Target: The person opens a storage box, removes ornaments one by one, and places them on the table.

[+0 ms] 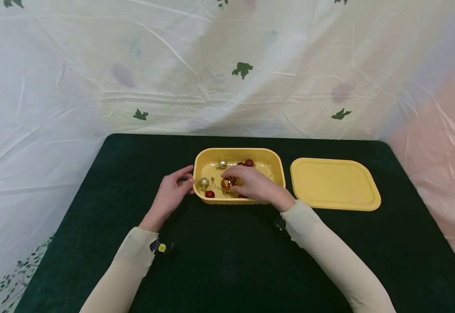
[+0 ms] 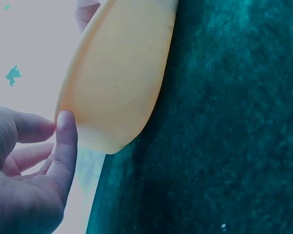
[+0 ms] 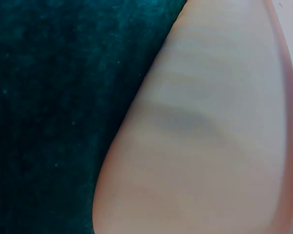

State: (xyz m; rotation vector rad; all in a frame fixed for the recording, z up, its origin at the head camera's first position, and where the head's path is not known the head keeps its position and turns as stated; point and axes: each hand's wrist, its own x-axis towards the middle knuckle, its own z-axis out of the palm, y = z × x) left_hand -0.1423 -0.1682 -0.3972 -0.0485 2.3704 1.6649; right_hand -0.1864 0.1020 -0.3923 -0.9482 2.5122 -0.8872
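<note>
A yellow plastic box (image 1: 237,201) without its cover holds several Christmas baubles: a gold one (image 1: 204,183), a pale gold one (image 1: 222,164) and small red ones, such as the red bauble (image 1: 209,194) at the front left. My left hand (image 1: 172,189) pinches the box's left rim; in the left wrist view its thumb and finger meet at that edge. Inside the box, my right hand (image 1: 252,182) grips a shiny copper-coloured bauble (image 1: 227,184) between thumb and fingers. The right wrist view has only the box's outer wall (image 3: 200,146) and dark cloth, with the hand out of sight.
A yellow lid (image 1: 335,183) lies flat to the right of the box. Thin gold strings trail among the baubles. Dark green cloth (image 1: 227,261) covers the table, and a pale patterned curtain (image 1: 196,78) hangs behind its far edge.
</note>
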